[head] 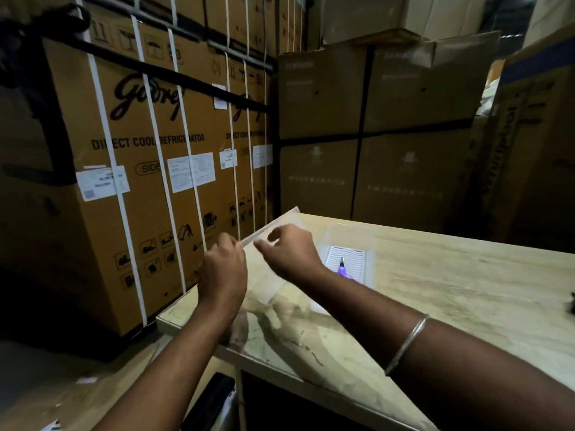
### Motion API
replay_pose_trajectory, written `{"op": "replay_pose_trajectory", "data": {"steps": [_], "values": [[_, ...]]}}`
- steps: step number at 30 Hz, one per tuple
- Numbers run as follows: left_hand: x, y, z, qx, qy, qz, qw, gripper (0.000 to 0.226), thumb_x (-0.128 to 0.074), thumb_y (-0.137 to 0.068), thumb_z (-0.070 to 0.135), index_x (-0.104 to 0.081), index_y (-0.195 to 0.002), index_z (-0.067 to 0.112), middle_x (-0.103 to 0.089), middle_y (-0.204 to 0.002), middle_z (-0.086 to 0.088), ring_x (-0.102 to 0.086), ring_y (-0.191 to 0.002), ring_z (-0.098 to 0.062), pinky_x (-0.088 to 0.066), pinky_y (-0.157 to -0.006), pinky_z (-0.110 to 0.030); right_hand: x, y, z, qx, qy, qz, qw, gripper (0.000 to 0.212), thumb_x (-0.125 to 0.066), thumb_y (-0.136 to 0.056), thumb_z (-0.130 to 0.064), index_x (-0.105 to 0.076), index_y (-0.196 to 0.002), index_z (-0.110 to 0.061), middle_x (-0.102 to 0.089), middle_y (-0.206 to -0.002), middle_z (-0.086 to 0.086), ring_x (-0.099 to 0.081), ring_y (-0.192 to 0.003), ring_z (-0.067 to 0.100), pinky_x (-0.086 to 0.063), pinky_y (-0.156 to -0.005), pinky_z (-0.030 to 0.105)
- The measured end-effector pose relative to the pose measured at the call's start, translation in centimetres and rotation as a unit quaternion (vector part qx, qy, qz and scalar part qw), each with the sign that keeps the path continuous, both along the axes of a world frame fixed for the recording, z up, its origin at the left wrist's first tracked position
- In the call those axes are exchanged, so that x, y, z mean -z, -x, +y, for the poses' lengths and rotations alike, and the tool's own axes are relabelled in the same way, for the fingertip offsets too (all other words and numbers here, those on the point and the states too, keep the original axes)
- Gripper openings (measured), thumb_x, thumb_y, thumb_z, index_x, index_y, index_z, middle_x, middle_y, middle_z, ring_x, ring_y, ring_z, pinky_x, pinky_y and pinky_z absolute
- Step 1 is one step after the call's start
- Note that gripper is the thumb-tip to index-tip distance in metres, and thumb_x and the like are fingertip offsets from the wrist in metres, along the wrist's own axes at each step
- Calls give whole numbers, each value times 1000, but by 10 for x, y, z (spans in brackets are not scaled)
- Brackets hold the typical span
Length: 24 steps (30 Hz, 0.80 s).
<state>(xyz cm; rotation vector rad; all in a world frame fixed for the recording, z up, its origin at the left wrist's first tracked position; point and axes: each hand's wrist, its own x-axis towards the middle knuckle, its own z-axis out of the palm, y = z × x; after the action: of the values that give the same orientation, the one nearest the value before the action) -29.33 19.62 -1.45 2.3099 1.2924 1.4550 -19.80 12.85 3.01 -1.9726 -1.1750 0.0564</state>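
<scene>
Both left hand and right hand pinch a clear bag over the pale table (cartons stacked behind).

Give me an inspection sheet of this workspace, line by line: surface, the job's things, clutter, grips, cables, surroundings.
Surface: pale wooden table, scuffed and marked.
Job's things: clear plastic bag, held up over the table's left end.
Clutter: clear packet with a white lined card and a purple pen; small dark thing at the right edge, too cut off to identify.
Grips: left hand and right hand both pinch the bag's top edge; bangle on the right wrist.
Cables: nothing seen.
Surroundings: strapped refrigerator cartons on the left, plain brown cartons behind.
</scene>
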Motion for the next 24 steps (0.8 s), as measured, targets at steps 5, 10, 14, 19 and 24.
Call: {"op": "replay_pose_trajectory", "data": {"steps": [5, 10, 14, 19, 24], "values": [[-37, -9, -22, 36, -260, 33, 964, 11, -64, -92, 9, -67, -96, 0, -69, -75, -16, -67, -63, -32, -48, -50, -32, -23, -19, -3, -61, -67, 407, 909, 58, -59, -87, -58, -53, -115, -8, -64, -110, 24, -72, -88, 31, -62, -75, 36], [-52, -19, -39, 108, -444, 85, 886, 12, -70, -88, 6, -73, -97, -3, -69, -72, -16, -66, -62, -31, -50, -51, -37, -49, -44, -27, -65, -132, 518, 843, 29, -63, -89, -18, -55, -111, 0, -61, -74, 19, -63, -42, 20, -55, -45, 26], [-47, -31, -44, 224, -441, 94, 864, 17, -71, -89, 21, -77, -98, 8, -77, -87, -7, -72, -74, -25, -49, -61, -36, -47, -67, -42, 27, -156, 466, 871, 24, -53, -83, 0, -56, -106, 5, -58, -76, 17, -60, -46, 19, -46, -43, 22], [-43, -50, -51, 250, -97, -86, 959, 29, -55, -96, 29, -75, -100, 10, -76, -95, -4, -67, -83, -15, -46, -67, -19, -22, -100, -65, 97, -192, 444, 870, 36, -43, -71, 1, -54, -104, 7, -71, -90, 29, -73, -67, 38, -62, -62, 42], [-24, -83, -20, 237, 380, -89, 890, 25, -56, -95, 33, -69, -92, 11, -67, -107, -11, -62, -101, -30, -45, -87, -37, 11, -120, -85, 143, -175, 416, 881, 33, -42, -69, 3, -61, -94, 13, -72, -80, 28, -74, -62, 35, -59, -60, 38]]}}
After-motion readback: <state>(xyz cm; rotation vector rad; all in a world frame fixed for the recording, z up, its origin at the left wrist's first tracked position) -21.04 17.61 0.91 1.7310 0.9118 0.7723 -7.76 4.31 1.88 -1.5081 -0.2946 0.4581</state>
